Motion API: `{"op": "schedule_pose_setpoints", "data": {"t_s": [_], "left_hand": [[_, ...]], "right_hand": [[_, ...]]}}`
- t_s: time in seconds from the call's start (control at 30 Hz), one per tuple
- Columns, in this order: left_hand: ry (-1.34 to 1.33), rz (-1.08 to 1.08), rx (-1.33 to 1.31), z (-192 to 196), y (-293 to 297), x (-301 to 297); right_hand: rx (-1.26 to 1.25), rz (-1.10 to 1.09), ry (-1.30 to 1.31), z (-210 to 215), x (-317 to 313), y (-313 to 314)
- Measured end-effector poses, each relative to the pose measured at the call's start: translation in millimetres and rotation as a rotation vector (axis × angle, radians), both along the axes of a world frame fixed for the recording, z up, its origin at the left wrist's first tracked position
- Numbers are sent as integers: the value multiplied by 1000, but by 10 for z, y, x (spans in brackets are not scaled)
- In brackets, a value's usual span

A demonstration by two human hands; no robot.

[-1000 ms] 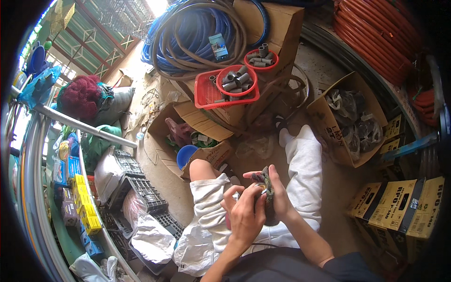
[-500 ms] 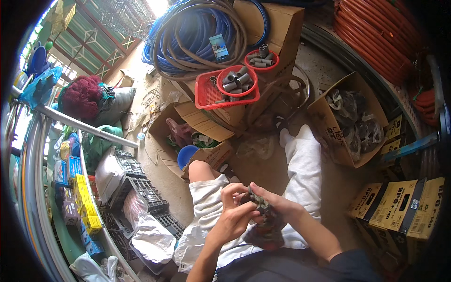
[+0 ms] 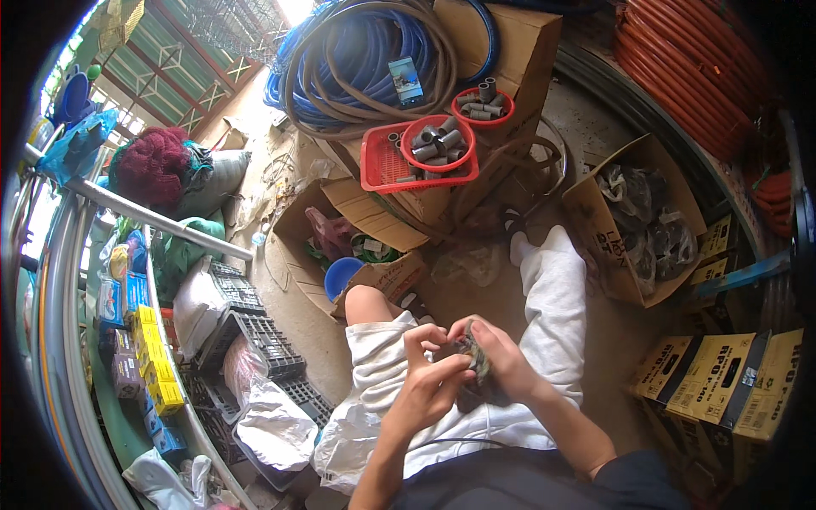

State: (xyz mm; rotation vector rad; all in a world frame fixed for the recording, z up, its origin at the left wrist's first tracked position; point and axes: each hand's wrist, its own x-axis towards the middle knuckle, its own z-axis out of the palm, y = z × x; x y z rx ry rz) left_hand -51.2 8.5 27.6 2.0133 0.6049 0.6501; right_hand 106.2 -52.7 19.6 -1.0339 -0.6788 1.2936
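Note:
Above my lap, both hands are closed on a dark, mottled grey-green bundle (image 3: 478,367), soft-looking, its kind unclear. My left hand (image 3: 427,374) pinches its near left side with bent fingers. Wrapped round the right side, my right hand (image 3: 507,364) hides much of it. The lower part of the bundle sags between my wrists. A thin dark cord (image 3: 463,440) lies across my light trousers (image 3: 544,416).
Ahead, a red basket (image 3: 371,170) and round red bowls (image 3: 470,153) hold grey pipe fittings. An open carton (image 3: 395,279) with a blue bowl (image 3: 342,276) lies front left; another carton (image 3: 599,225) with bagged parts stands right. Black crates (image 3: 270,344) line the left.
The bundle has been drawn up and turned, so less hangs below my hands. My right hand has risen slightly and closed further round it. The view has shifted a little.

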Motion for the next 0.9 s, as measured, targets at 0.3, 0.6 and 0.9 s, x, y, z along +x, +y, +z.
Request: {"op": "schedule_pose_setpoints", "data": {"t_s": [0.3, 0.6, 0.9], "left_hand": [[157, -59, 63, 196, -50, 31], [86, -219, 76, 28, 44, 21], [53, -237, 77, -11, 66, -12]], "right_hand": [[-56, 57, -189, -94, 141, -109], [-172, 284, -50, -158, 295, -60], [-149, 125, -104, -114, 216, -110]]}}
